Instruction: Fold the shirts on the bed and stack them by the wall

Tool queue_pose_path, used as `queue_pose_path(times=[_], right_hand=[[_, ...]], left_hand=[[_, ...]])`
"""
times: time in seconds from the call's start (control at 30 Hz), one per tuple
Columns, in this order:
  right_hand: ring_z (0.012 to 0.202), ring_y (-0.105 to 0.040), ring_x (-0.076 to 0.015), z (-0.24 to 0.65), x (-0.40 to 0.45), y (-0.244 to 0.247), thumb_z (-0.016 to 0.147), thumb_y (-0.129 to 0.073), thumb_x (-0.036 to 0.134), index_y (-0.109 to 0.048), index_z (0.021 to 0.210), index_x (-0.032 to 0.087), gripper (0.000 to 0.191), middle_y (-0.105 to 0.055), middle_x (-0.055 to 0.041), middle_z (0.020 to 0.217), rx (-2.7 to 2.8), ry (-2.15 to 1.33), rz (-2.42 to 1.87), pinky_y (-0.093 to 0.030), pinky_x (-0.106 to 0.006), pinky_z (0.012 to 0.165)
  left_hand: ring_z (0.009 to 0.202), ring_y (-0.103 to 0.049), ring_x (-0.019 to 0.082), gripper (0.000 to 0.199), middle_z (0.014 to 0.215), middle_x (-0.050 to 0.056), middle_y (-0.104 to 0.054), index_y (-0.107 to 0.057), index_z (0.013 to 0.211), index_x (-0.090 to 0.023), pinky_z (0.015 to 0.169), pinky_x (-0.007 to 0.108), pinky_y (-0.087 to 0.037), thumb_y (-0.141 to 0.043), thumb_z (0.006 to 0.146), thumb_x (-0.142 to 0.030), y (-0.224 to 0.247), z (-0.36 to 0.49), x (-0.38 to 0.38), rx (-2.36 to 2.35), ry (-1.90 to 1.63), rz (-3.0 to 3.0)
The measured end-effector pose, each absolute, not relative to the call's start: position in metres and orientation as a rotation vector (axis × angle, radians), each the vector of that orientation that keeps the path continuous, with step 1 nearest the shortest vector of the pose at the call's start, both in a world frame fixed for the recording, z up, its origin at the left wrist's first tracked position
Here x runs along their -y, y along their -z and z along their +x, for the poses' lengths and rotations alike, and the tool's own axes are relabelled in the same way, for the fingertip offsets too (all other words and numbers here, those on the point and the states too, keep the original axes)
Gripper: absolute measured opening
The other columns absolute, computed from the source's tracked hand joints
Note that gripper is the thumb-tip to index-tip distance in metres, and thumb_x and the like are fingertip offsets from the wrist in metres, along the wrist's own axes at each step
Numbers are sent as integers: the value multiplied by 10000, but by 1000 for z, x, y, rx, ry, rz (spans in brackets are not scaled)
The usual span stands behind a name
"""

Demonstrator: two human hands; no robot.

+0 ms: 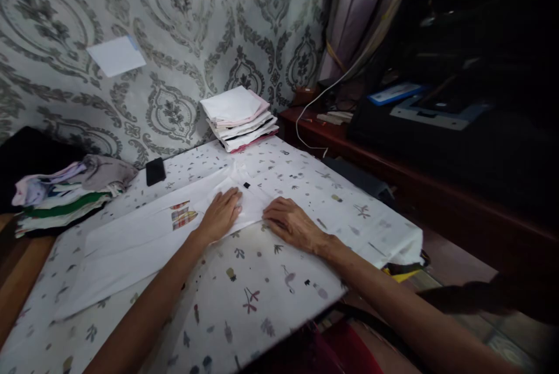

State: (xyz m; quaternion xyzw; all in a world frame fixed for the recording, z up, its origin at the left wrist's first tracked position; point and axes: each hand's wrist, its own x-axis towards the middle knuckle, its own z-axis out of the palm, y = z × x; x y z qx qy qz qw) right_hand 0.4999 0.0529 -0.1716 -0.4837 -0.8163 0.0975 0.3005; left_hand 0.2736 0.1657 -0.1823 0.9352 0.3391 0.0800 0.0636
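Note:
A white garment (144,234) lies spread lengthwise across the patterned cloth on the table, with a small plaid patch on it and a small black label near its upper end. My left hand (221,214) rests flat on the garment beside that label, its fingers extended. At the garment's right edge is my right hand (290,223), its fingers curled together and down at the fabric; whether they pinch it is hidden.
Folded clothes (238,117) are stacked at the table's back edge by the wall. A black phone (155,171) lies at the back left, near another clothes pile (70,193). A dark wooden cabinet (414,182) stands on the right; a white cable hangs there.

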Motion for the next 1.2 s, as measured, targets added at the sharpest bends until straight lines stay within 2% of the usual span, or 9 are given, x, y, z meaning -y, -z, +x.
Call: queue_pose_path(times=[0.2, 0.4, 0.5, 0.6, 0.73, 0.93, 1.07, 1.2], right_hand=[[919, -600, -252, 482, -64, 154, 958, -451, 240, -680, 840, 207, 259, -693, -80, 856, 2223, -209, -1302, -436, -462, 911], [1065, -608, -218, 442, -136, 157, 926, -500, 183, -688, 1053, 217, 229, -687, -76, 1102, 2191, -335, -1275, -468, -380, 966], [1106, -601, -191, 440, -188, 165, 908, -469, 104, -679, 1111, 193, 306, -678, -79, 1157, 2029, -362, -1547, -447, -333, 1005], [1143, -580, -215, 456, -233, 170, 901, -432, 76, -663, 1154, 158, 353, -649, -118, 1213, 1890, -322, -1747, -424, -359, 1028], [1068, -602, -238, 480, -274, 175, 837, -522, 80, -665, 1178, 139, 375, -676, -120, 1135, 1857, -328, -1842, -448, -356, 964], [869, -635, -199, 488, -306, 181, 772, -684, 201, -734, 1080, 175, 313, -722, -54, 967, 1871, -424, -1901, -475, -279, 781], [849, -638, -185, 487, -314, 181, 758, -703, 218, -770, 982, 195, 234, -735, -36, 941, 1884, -449, -1897, -468, -258, 752], [880, -643, -199, 485, -314, 182, 788, -660, 216, -772, 969, 200, 214, -743, -42, 951, 1860, -419, -1912, -471, -270, 753]], left_hand=[[1504, -262, 262, 603, 1601, 167, -336, -361, 1496, -163, 1209, 523, -219, -368, 997, -502, 181, 267, -174, -1135, -200, 2806], [1510, -244, 259, 626, 1606, 163, -324, -346, 1509, -178, 1201, 538, -220, -336, 1001, -545, 179, 260, -180, -1111, -173, 2808], [1507, -254, 260, 637, 1607, 163, -321, -343, 1515, -181, 1199, 551, -223, -337, 1001, -558, 180, 255, -181, -1130, -190, 2796], [1501, -270, 265, 628, 1603, 155, -330, -351, 1520, -197, 1202, 543, -225, -342, 1004, -554, 185, 251, -182, -1159, -234, 2809], [1496, -283, 258, 611, 1592, 136, -361, -368, 1516, -208, 1207, 537, -225, -319, 1011, -550, 193, 250, -182, -1177, -300, 2833], [1480, -321, 262, 604, 1573, 128, -400, -398, 1497, -217, 1203, 547, -250, -316, 1008, -561, 196, 250, -181, -1164, -381, 2839], [1479, -324, 259, 597, 1570, 127, -404, -414, 1481, -204, 1199, 548, -259, -319, 1009, -557, 195, 250, -181, -1175, -382, 2842], [1478, -326, 262, 606, 1570, 133, -402, -420, 1471, -188, 1194, 554, -264, -306, 1009, -563, 195, 251, -180, -1179, -362, 2848]])
